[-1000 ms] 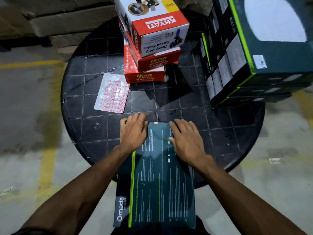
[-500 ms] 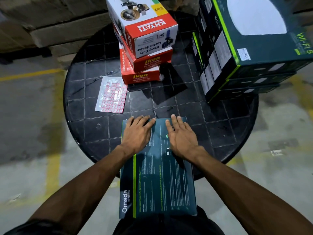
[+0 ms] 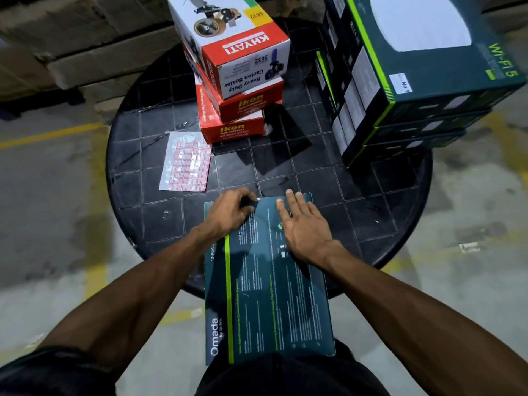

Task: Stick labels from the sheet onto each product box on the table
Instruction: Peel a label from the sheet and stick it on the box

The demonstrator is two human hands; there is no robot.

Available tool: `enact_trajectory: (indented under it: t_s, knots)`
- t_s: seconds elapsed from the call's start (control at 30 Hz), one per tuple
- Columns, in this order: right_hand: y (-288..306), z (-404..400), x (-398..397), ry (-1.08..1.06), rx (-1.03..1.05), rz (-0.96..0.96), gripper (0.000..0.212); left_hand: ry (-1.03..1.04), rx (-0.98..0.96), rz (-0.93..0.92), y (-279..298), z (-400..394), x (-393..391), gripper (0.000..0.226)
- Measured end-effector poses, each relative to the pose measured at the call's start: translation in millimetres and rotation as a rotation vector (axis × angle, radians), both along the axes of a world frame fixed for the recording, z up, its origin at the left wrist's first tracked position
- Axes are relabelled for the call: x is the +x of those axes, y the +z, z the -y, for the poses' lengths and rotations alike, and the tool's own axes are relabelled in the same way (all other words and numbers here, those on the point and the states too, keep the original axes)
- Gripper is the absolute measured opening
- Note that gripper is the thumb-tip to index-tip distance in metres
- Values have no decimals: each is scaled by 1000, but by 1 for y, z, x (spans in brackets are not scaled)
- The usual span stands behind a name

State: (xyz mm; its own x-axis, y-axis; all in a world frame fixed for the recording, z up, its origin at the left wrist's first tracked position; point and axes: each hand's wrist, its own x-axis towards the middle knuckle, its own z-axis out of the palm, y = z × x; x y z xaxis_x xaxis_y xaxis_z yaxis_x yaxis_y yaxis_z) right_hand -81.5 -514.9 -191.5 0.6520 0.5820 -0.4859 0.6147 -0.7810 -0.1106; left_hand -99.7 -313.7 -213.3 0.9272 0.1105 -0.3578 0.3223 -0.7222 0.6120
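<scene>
- A dark teal Omada box point(image 3: 268, 295) lies flat at the near edge of the round black worktop point(image 3: 137, 178), its near end overhanging toward the person.
- The left hand point(image 3: 228, 214) rests on the box's far left corner, fingers curled in a grip that pinches something small and pale, seemingly a label point(image 3: 258, 199), at the box's far edge; what it is cannot be told for sure.
- The right hand point(image 3: 304, 224) lies flat on the box's far right part, fingers straight and released, pressing the lid.
- The label sheet point(image 3: 185, 165), with red-bordered stickers, lies on the worktop beyond the box's far left corner, well apart from both hands.
- Beyond the sheet stands a stack of red-and-white boxes point(image 3: 237, 90); beyond the Omada box's far right corner stands a stack of dark green-edged boxes point(image 3: 400, 90), the top one bearing a small white label.
- Half a second ago both hands lay flat with fingers spread on the box; now the left fingers have curled into a pinch, and the box appears to sit slightly farther onto the worktop.
- The pinched item is tiny and blurred; the left fingertips hide most of it. The dark stack is cut off at the right edge.
</scene>
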Motion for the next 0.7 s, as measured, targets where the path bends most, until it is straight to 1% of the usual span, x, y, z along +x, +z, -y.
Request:
enact_trajectory:
  t_s: [0.07, 0.13, 0.2, 0.27, 0.43, 0.57, 0.7]
  knots:
    - [-1, 0, 0, 1, 5, 1, 59, -28, -76, -51, 3, -1, 8, 33]
    - [-1, 1, -1, -1, 6, 1, 58, -172, -53, -124, 9, -2, 15, 41]
    - [0, 1, -1, 1, 6, 2, 58, -277, -19, -160, 12, -5, 20, 34]
    - [1, 1, -1, -3, 10, 3, 58, -290, -28, -188, 13, -8, 22, 32]
    - [2, 1, -1, -4, 7, -3, 57, -310, -32, -217, 12, -12, 29, 34]
    - [1, 1, -1, 3, -7, -2, 57, -360, -21, -237, 10, -14, 36, 25]
    - [2, 1, -1, 11, -18, 1, 57, -405, -13, -250, 10, -16, 37, 24]
